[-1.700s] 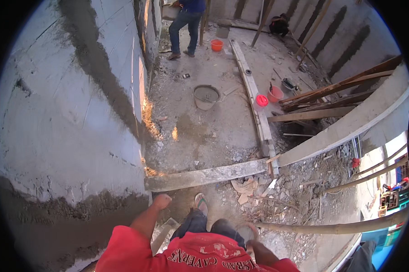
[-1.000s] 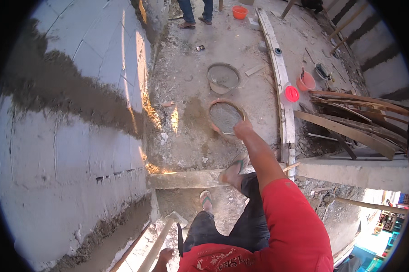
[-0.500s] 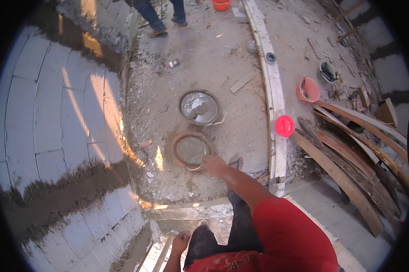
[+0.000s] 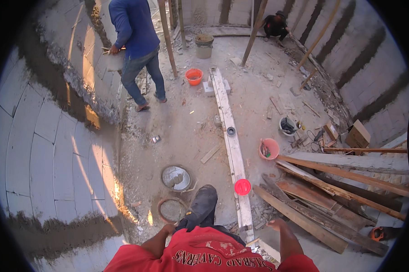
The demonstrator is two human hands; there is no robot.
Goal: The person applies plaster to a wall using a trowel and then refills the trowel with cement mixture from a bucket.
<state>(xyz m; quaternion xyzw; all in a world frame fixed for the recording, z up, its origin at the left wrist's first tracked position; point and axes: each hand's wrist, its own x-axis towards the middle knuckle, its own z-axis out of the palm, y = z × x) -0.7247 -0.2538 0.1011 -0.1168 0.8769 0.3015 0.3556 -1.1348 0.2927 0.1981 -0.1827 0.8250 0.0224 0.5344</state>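
Note:
My left hand (image 4: 168,228) hangs low beside my thigh, close to the brown rim of a round tub (image 4: 159,211) with grey contents; its fingers are mostly hidden. Away to the right, my right hand (image 4: 278,224) is held out over the ground near the end of the long white beam (image 4: 235,158), fingers apart and nothing seen in them. Just beyond the brown rim stands a round basin (image 4: 163,178) with wet grey mix and a shiny surface. My dark boot (image 4: 203,204) is forward, right of both tubs.
A bright red round lid-like thing (image 4: 243,187) and a grey ring (image 4: 231,131) rest on the beam. Long planks (image 4: 299,217) pile up at right. Buckets, including an orange one (image 4: 194,78), stand farther off. A person in blue (image 4: 139,41) stands at left; another (image 4: 275,26) crouches far back.
My right hand has left the brown rim and moved to the right. My boot has come forward. The view has tipped up, bringing both other people into sight.

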